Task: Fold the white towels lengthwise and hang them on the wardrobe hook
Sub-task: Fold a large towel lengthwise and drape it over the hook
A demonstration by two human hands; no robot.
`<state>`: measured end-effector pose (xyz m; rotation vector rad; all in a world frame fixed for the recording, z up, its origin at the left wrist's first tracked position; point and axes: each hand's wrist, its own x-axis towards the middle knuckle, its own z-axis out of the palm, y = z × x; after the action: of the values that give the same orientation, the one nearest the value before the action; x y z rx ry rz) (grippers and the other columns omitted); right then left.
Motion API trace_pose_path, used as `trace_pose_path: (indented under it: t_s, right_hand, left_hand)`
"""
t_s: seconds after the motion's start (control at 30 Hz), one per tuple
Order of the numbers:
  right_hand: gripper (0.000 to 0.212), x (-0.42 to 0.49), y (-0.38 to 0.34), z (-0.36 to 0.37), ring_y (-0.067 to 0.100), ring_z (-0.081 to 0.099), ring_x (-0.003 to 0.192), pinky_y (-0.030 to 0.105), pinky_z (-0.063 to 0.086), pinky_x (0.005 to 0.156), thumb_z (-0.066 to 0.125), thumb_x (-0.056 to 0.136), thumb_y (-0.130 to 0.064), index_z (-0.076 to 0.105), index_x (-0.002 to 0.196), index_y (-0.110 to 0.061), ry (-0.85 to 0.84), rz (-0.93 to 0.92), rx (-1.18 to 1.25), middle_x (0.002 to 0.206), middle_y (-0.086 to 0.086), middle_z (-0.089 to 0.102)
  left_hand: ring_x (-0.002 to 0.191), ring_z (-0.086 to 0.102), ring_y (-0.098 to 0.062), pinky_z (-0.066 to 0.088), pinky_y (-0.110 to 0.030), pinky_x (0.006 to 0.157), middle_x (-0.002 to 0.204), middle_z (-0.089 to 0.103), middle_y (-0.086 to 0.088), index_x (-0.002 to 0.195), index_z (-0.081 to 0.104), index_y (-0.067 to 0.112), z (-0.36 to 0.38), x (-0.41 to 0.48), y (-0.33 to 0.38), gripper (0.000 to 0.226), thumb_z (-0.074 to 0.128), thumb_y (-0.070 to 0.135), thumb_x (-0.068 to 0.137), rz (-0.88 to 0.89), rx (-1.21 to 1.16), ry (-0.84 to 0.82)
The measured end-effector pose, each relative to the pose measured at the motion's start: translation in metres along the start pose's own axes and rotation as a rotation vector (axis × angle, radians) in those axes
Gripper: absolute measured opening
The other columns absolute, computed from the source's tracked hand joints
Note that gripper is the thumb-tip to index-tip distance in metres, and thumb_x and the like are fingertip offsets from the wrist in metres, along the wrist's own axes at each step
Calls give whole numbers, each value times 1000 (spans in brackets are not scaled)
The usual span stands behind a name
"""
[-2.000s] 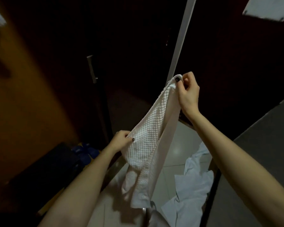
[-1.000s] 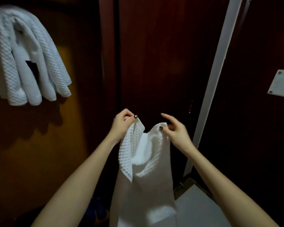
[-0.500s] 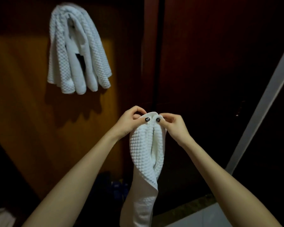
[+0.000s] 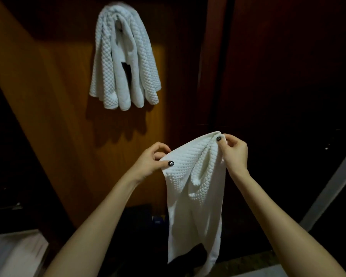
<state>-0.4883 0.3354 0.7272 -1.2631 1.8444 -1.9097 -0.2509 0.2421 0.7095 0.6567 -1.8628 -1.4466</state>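
Observation:
A white waffle-textured towel [image 4: 194,188] hangs from both my hands in front of the wardrobe. My left hand [image 4: 151,159] pinches its top edge on the left side. My right hand [image 4: 233,150] pinches the gathered corners at the top right, a little higher. The cloth is doubled over and drops long and narrow towards the floor. Several white towels [image 4: 124,58] hang in a bunch high on the orange wooden wardrobe panel [image 4: 72,124]; they hide the hook.
Dark wooden doors [image 4: 278,76] fill the right side, with a pale metal strip [image 4: 332,188] slanting at the far right. A white surface [image 4: 14,252] sits at the lower left. Dark items lie low inside the wardrobe.
My hands were together at the towel's top; now the left has slid down and left along the edge, spreading the top. The view has shifted left, so the hung towels sit nearer the middle.

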Motion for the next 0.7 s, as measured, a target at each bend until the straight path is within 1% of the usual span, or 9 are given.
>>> trace_pose_path:
  t_s: [0.07,0.13,0.23,0.3,0.4,0.47,0.57,0.63,0.7]
  right_hand:
    - [20,-4,7,-4,17,66,66,35,52,58,57,94,-23,71,81,-17,46,-6,-24,71,5,69]
    - [16,-7,14,-9,13,59,62,30,46,56,58,93,-22,67,81,-16,95,12,-36,69,9,66]
    - [6,-16,16,-14,4,58,63,18,45,55,62,93,-22,59,92,-17,141,34,-4,69,-5,64]
    - [9,-27,18,-16,2,56,60,19,44,55,63,93,-23,59,90,-16,108,-20,-17,67,-2,63]
    - [12,-41,18,-16,3,51,54,18,40,49,64,93,-20,61,82,-15,103,-70,-13,64,4,62]
    - [13,-46,18,-15,2,51,52,18,40,47,64,93,-17,61,81,-13,130,-54,-6,62,1,61]
    - [12,-55,19,-11,0,55,51,15,41,46,63,94,-18,60,82,-14,154,-1,6,60,-4,61]
    - [12,-60,19,-8,-2,57,52,12,42,46,60,95,-19,58,84,-20,143,22,9,62,-6,61]
    - [16,-64,20,-9,0,58,55,15,44,48,55,98,-17,58,86,-27,79,41,1,67,-3,62]
  left_hand:
    - [73,70,-13,51,-20,63,77,73,-3,93,58,24,12,-1,-10,29,76,7,77,11,-44,140]
    - [68,67,-10,49,-19,61,70,72,-1,86,59,24,28,2,-17,27,75,4,78,14,-87,318]
    - [61,61,-2,46,-13,58,61,67,8,81,61,18,55,13,-17,20,74,3,80,37,-145,452]
    - [69,65,-1,48,-15,63,70,70,8,84,64,17,73,23,-14,15,73,5,81,35,-176,450]
    - [86,70,-11,53,-22,73,89,74,0,94,67,18,99,32,-8,19,72,5,81,13,-198,336]
    - [82,71,-10,53,-18,68,86,75,3,97,65,19,114,35,-6,25,71,1,80,22,-213,299]
    - [73,70,-8,50,-15,61,80,74,1,93,64,16,131,36,-6,23,72,1,79,14,-223,359]
    - [72,69,-8,51,-16,60,79,73,0,90,65,14,136,35,-9,18,74,4,79,16,-218,403]
    - [72,69,-7,51,-16,61,77,73,2,89,66,15,137,32,-11,15,74,5,80,29,-219,415]
